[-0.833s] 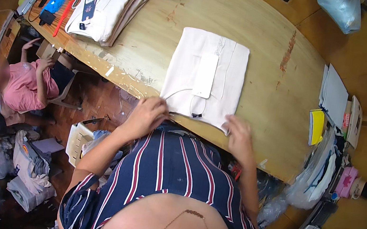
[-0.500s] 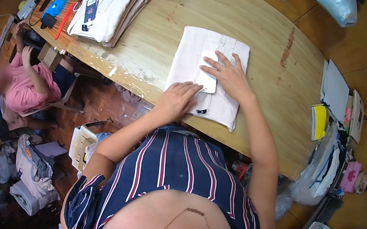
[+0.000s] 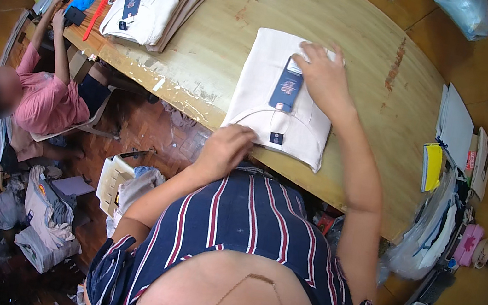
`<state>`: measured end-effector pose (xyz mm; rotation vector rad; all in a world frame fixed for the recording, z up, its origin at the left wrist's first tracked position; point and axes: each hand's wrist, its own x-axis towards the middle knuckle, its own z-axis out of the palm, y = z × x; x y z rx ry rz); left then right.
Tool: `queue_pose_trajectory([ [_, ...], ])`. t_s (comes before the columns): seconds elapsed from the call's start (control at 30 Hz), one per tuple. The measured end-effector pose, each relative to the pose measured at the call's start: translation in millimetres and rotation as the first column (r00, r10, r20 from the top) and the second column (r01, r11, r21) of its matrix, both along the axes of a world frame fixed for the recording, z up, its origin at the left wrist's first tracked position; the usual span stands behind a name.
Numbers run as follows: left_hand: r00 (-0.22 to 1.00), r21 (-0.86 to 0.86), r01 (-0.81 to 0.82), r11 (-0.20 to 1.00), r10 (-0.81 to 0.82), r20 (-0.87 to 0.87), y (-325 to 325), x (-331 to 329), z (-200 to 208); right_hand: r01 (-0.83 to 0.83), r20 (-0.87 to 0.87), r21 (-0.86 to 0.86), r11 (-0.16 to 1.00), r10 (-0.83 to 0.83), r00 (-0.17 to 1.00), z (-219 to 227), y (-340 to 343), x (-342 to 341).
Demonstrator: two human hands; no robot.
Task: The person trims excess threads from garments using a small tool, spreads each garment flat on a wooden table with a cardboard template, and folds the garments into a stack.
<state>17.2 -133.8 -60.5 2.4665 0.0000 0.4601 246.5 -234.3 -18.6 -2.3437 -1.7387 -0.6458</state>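
Observation:
A cream folded T-shirt (image 3: 255, 84) lies on the table in front of me, its round neckline toward me. On it rests a dark blue hang tag (image 3: 287, 88), printed face up, tied by a thin string near a small dark neck label (image 3: 276, 138). My left hand (image 3: 225, 153) is closed at the shirt's near left corner, its fingers curled together against the edge. My right hand (image 3: 324, 79) arches over the far right part of the shirt, fingers bent and apart, beside the tag's upper end.
A stack of folded cream shirts with a similar tag (image 3: 146, 6) stands at the far left, beside a red comb (image 3: 95, 17). Another person in a pink top (image 3: 51, 103) sits at the left. White boards (image 3: 456, 122) and a yellow packet (image 3: 431, 166) stand at the right edge of the wooden table (image 3: 209, 51).
The tag has turned from its white side to its dark blue side. My left hand has drawn back from it to the shirt's near left corner; my right hand has lifted off and shifted up and right.

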Motion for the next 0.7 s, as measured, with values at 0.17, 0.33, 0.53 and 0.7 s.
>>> queue_pose_trajectory([
  [0.17, 0.827, -0.198, -0.561, 0.804, 0.534, -0.175, 27, 20, -4, 0.77, -0.743, 0.038, 0.637, -0.497, 0.449, -29, -75, -12],
  [0.33, 0.754, -0.146, -0.589, 0.795, 0.476, -0.453, 20, 36, -7, 0.689, -0.987, -0.067, 0.722, 0.054, -0.153, -111, -108, -60],
  [0.53, 0.661, -0.335, -0.611, 0.717, 0.229, -0.715, 32, 40, -16, 0.639, -0.553, -0.02, 0.769, 0.524, -0.648, -95, -107, -57],
  [0.7, 0.778, -0.282, -0.551, 0.786, 0.36, -0.516, 34, 25, -16, 0.444, -0.566, 0.058, 0.894, 0.396, -0.723, -82, -93, -47],
])
